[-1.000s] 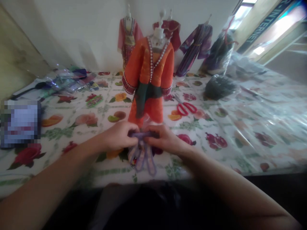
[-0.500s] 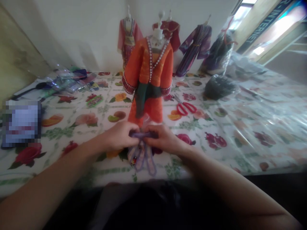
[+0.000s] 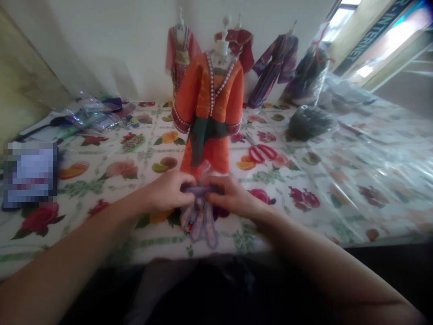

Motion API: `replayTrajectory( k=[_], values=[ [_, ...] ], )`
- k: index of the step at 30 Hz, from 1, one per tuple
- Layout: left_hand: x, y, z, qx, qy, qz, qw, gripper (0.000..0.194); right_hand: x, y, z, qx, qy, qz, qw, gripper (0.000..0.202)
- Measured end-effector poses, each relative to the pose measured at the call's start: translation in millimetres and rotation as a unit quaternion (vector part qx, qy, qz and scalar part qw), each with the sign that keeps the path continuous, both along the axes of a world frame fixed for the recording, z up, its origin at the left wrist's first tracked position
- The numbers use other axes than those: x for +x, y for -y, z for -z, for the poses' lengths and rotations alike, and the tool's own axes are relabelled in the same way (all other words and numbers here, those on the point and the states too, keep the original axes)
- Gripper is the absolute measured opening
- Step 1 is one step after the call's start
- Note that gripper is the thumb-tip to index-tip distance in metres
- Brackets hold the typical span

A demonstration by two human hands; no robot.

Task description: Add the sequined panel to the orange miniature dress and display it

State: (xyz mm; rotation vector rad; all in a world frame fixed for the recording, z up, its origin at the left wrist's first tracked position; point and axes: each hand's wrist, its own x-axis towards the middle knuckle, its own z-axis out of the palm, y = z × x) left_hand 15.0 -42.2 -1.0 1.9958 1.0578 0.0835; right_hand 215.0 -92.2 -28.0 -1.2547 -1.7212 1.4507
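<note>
My left hand [image 3: 171, 189] and my right hand [image 3: 228, 195] pinch the upper band of a small piece of purple-edged fabric [image 3: 201, 221] between thumbs and fingers. Several pale strips with purple trim hang from the band toward me, over the table's near side. Beside the strips at the left lies a tiny colourful item [image 3: 189, 227], too small to name. Just beyond my hands stands a small white mannequin [image 3: 222, 47] dressed in an orange satin outfit [image 3: 209, 95] with pearl trim and a dark green waist. My curled fingers hide part of the band.
Red-handled scissors [image 3: 263, 153] lie right of the mannequin. Farther back stand several dressed figures, one in a purple robe [image 3: 275, 67], plus a dark plastic-wrapped bundle [image 3: 311, 123]. Plastic packets [image 3: 98, 115] and a blurred-out device [image 3: 30, 175] lie at the left on the fruit-print tablecloth [image 3: 324, 221].
The band between my hands has tilted slightly, showing more of its face, and the hanging strips have shifted a little. Both hands stay in almost the same place.
</note>
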Motion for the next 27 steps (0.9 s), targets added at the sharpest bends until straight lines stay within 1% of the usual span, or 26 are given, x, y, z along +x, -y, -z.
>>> replayTrajectory(
  k=[4,9,12,15,18,21,24,27],
  values=[
    [0.5,0.3,0.2,0.004,-0.005,-0.005,1.000,0.018,0.4,-0.7,1.4,0.059,0.004,0.011,0.998,0.007],
    [-0.4,-0.3,1.8,0.011,0.002,0.004,1.000,0.011,1.1,-1.6,1.6,0.061,-0.021,0.007,0.998,0.008],
    [-0.1,-0.2,2.0,0.018,0.000,0.011,1.000,0.013,0.2,-1.5,1.1,0.077,-0.018,0.010,0.997,0.009],
    [0.8,0.5,1.8,0.014,-0.006,0.008,1.000,0.015,-1.3,-0.2,1.2,0.055,-0.036,0.011,0.998,0.010],
    [0.5,1.1,0.8,0.015,-0.001,0.008,1.000,0.013,-1.6,1.1,1.5,0.024,-0.053,0.000,0.998,0.009],
    [-0.3,1.5,-0.3,0.015,0.005,0.011,1.000,0.012,-1.4,0.9,1.7,0.036,-0.048,0.009,0.998,0.010],
    [-0.3,1.3,-0.4,0.011,-0.010,0.010,1.000,0.015,-1.7,0.3,1.8,0.055,-0.038,0.015,0.998,0.011],
    [0.1,0.9,-0.2,0.019,-0.011,0.012,1.000,0.012,-1.6,0.2,1.5,0.046,-0.037,0.008,0.998,0.011]
  ],
)
